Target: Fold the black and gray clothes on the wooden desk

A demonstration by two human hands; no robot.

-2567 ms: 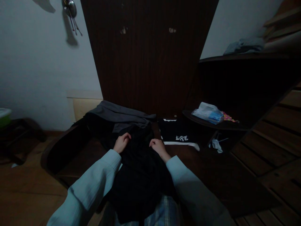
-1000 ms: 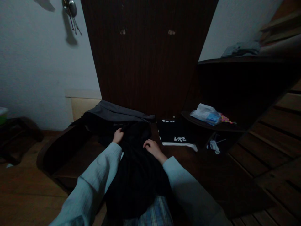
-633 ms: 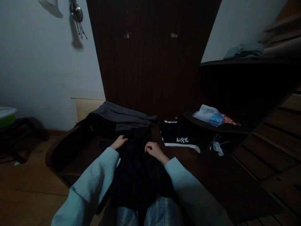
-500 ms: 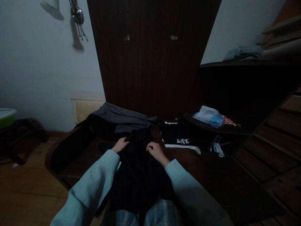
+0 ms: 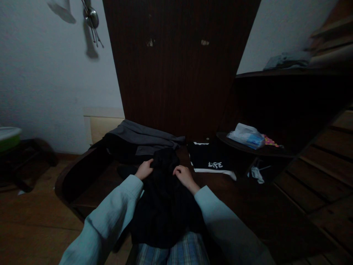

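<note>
At the far left edge a green basin (image 5: 7,134) sits on a low dark stand, and metal utensils (image 5: 92,16) hang on the pale wall above. Further in, a grey garment (image 5: 143,135) lies crumpled at the back of the dark wooden tabletop (image 5: 261,209), against the brown panelled door.

The left hand (image 5: 144,169) reaches forward from a light blue sleeve, forearm angled inward and wrist low. Its fingers (image 5: 149,164) are curled closed on the left side of the black garment (image 5: 165,198), at the bunched top end. This garment runs from a raised hump between the two hands back toward the person. It drapes over the near edge of the tabletop and onto checked fabric (image 5: 176,254) at the bottom of the view.

The right hand (image 5: 183,175) mirrors the left, knuckles up, with its fingers (image 5: 178,170) folded tight into the cloth on the hump's right side. The hands sit near each other, with only the gathered fabric between them.

Just right of the right hand, a folded black shirt (image 5: 211,159) with white "LIFE" lettering lies flat. Beyond it, a plastic packet (image 5: 245,134) rests on a small round shelf (image 5: 256,148). A folded cloth (image 5: 286,60), blurred, lies on the upper shelf at the far right.
</note>
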